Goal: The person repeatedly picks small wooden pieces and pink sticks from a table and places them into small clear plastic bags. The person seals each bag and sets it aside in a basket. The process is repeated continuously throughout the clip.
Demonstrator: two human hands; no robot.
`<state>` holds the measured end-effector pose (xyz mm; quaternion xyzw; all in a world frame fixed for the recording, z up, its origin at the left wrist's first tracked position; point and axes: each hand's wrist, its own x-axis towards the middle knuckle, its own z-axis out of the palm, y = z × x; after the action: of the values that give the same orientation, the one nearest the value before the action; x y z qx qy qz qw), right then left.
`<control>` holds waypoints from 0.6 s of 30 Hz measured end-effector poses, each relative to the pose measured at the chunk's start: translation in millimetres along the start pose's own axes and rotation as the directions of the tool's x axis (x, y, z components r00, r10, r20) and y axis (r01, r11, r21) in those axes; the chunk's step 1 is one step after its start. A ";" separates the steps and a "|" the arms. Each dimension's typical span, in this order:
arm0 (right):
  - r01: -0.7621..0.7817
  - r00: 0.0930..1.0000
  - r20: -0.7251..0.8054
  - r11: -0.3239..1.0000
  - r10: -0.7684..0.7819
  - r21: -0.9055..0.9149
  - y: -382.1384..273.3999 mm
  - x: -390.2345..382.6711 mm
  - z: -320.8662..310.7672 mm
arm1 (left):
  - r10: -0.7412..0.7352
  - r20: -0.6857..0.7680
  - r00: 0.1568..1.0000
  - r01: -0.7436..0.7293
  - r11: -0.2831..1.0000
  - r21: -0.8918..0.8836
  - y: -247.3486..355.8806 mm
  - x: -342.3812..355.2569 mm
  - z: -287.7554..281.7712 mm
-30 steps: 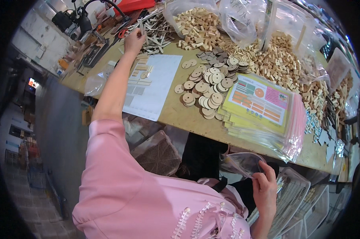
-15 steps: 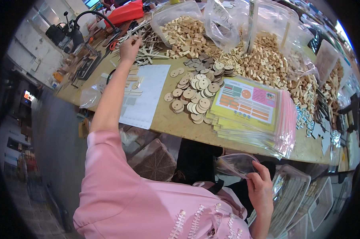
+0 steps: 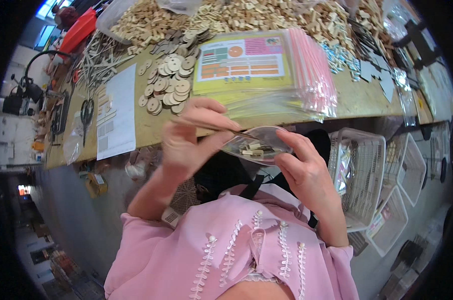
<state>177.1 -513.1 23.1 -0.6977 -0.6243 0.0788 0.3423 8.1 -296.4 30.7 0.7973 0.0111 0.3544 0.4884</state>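
Note:
In front of my lap, my right hand (image 3: 306,172) pinches the rim of a clear plastic bag (image 3: 276,141), whose mouth gapes upward. Small wooden pieces (image 3: 255,149) lie inside it. My left hand (image 3: 186,142), slightly blurred, grips thin wooden sticks (image 3: 209,126) whose far ends reach into the bag's mouth. How many sticks there are I cannot tell. Beyond the hands, round wooden discs (image 3: 169,82) with holes lie heaped on the table. To their right sits a stack of printed plastic pouches (image 3: 246,65), yellow and pink.
A white sheet (image 3: 117,112) with wooden parts on it lies at the table's left, beside black scissors (image 3: 87,112). Loose sticks (image 3: 96,57) and wooden blocks (image 3: 146,22) are piled along the back. White plastic baskets (image 3: 359,172) stand below the table at right.
My left hand has come back from the stick pile at the far left to the bag, now with sticks in it. My right hand still holds the bag. The view has shifted to the right.

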 end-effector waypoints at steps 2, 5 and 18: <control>0.013 1.000 -0.028 1.000 -0.012 0.027 2.3 -4.0 -3.9 | -0.057 -0.001 0.998 0.057 0.998 -0.002 1.0 -4.9 27.1; -0.006 0.999 -0.049 1.000 0.007 0.030 6.5 -12.7 -10.5 | -0.197 -0.066 0.978 0.190 0.977 -0.101 0.1 -10.4 49.1; -0.211 0.941 -0.174 0.907 0.289 0.365 35.3 -47.8 -35.1 | -0.263 0.094 0.960 0.243 0.954 0.177 -13.4 -32.0 69.3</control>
<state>214.8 -570.1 14.0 -0.7069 -0.4633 0.1501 0.5129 28.4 -354.5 -16.4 0.8460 0.1139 0.2398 0.4624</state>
